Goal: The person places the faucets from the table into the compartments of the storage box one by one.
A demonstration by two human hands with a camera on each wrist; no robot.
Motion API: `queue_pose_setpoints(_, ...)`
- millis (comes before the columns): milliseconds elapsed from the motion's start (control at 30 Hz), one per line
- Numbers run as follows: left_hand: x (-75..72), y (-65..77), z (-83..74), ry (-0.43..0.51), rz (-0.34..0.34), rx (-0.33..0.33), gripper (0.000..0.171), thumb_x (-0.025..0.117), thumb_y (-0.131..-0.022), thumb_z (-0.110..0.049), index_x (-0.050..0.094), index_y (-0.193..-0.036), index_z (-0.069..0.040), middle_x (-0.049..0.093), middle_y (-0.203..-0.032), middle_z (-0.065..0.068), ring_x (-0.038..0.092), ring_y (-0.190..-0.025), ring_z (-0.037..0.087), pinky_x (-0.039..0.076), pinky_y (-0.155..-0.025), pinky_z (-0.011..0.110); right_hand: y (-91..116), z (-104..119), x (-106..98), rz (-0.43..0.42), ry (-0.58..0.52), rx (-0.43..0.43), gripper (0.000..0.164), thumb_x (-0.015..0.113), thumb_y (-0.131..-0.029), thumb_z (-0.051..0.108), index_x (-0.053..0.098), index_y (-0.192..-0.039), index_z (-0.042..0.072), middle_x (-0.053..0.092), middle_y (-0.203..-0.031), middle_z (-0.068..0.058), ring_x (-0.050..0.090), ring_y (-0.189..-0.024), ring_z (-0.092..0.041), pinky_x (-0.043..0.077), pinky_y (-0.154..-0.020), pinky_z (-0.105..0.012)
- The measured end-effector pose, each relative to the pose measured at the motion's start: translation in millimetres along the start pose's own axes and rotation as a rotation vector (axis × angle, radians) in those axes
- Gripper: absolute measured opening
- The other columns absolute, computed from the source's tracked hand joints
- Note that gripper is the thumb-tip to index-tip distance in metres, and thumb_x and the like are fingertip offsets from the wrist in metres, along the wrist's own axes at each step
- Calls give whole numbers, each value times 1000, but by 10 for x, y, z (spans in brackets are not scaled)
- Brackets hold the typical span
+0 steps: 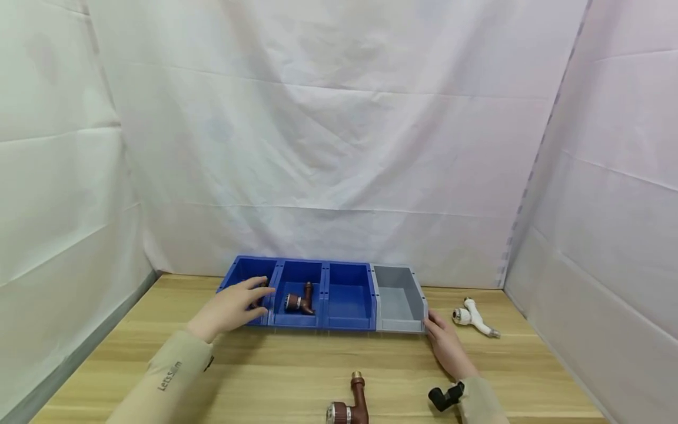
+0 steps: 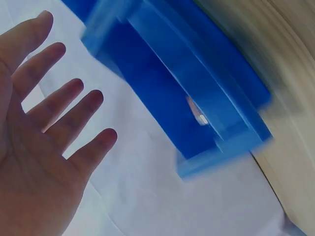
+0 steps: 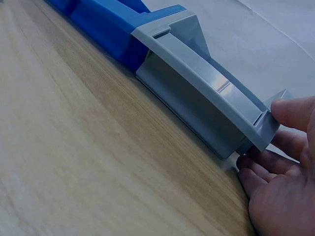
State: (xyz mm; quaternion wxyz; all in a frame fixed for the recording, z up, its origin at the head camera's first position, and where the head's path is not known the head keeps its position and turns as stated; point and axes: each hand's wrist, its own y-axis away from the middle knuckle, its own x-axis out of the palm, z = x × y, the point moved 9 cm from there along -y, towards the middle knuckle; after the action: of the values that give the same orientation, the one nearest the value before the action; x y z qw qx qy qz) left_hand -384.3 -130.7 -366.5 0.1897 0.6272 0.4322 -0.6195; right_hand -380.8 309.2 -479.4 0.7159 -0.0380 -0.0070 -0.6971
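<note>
Along the back of the table (image 1: 296, 365), before the white cloth (image 1: 339, 147): four bins joined in one row.

Item: left-end bin (image 1: 249, 268), blue; a brown piece (image 1: 258, 302) inside, mostly hidden by the hand.
Item: second bin (image 1: 293, 272), blue; brown tap (image 1: 306, 303) lying on its floor.
Item: third bin (image 1: 349, 294), blue; no tap seen in it.
Item: grey bin (image 1: 394, 297), at the right end; no tap seen in it.
Item: white tap (image 1: 474, 317), on the table, right of the row.
Item: front tap (image 1: 360, 406), brown, on the table nearest the person; lower end out of view.

Left hand (image 1: 230, 306): fingers spread, before the left-end bin, gripping nothing; contact I cannot confirm from where I stand.
Right hand (image 1: 445, 344): thumb and fingers pinching the grey bin's front right corner.

Step in hand, by my judgement: handling the row by its ends, two taps lying outside it. Next move, as I judge it: left fingers to take the left-end bin's outer edge, right grip kept firm, so the row does not swing.
</note>
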Motion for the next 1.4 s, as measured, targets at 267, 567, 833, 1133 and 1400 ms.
queue_pose_setpoints(267,-156,242,552,91,-94,-123,54,67,-92,-17,48,-141,-3,29,-149,30,42,-125,52,41,-93,64,-3,6,-24,11,6,-3,58,38,-104,8,7,-149,-13,5,-157,-28,6,-145,-32,12,-115,-41)
queue_pose_setpoints(567,46,409,911,390,-93,-293,82,63,-96,-27,14,-150,10,27,-144,41,45,-119,56,39,-93,65,-6,-25,-30,0,-1,1,56,37,-104,6,9,-149,-13,7,-157,-28,7,-145,-31,12,-115,-41)
queue_pose_setpoints(833,177,441,1023,477,-63,-436,76,55,-100,-28,16,-144,21,28,-141,44,35,-126,57,34,-100,64,0,-1,-9,16,14,-7,58,38,-105,9,8,-150,-11,6,-158,-26,6,-145,-30,13,-115,-40)
queue_pose_setpoints(1133,143,468,1041,360,-202,-401,43,57,-97,-9,49,-126,21,56,-117,38,55,-109,51,43,-91,60,-42,7,28,23,-1,-17,59,39,-104,10,8,-150,-12,7,-158,-26,7,-145,-29,12,-115,-40)
queue_pose_setpoints(1400,148,454,1025,323,-215,-435,41,58,-96,-11,53,-123,19,58,-117,37,55,-109,51,42,-91,61,-19,-14,-15,2,5,-4,59,39,-104,9,8,-150,-12,6,-158,-26,6,-145,-31,13,-115,-39)
